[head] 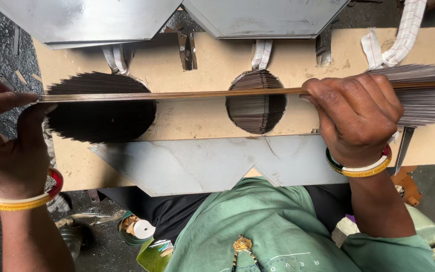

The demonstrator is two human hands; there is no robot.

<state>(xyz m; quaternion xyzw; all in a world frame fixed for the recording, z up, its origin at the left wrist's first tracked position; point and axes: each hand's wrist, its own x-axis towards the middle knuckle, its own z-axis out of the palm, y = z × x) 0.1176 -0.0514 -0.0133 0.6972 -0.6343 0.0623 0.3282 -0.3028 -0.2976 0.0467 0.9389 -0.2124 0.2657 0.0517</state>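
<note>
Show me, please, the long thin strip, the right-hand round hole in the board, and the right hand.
long thin strip (177,94), head view, mid-length.
round hole (256,102), head view, stacked strips inside.
right hand (356,113), head view, back of hand.

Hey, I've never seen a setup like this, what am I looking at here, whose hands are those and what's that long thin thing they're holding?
This is a single picture from a camera worn on a person's head, looking down at their own two bare hands. There is no machine. The left hand steadies one end of a long thin strip, seemingly a thin stack seen edge-on, and the right hand grips it nearer the other end. Both wrists wear bangles. Under the strip lies a tan board with two round holes; stacked thin dark strips show through the left hole and the right hole. More strips fan out by the right hand. Grey metal plates lie along the board's near and far edges.
</note>
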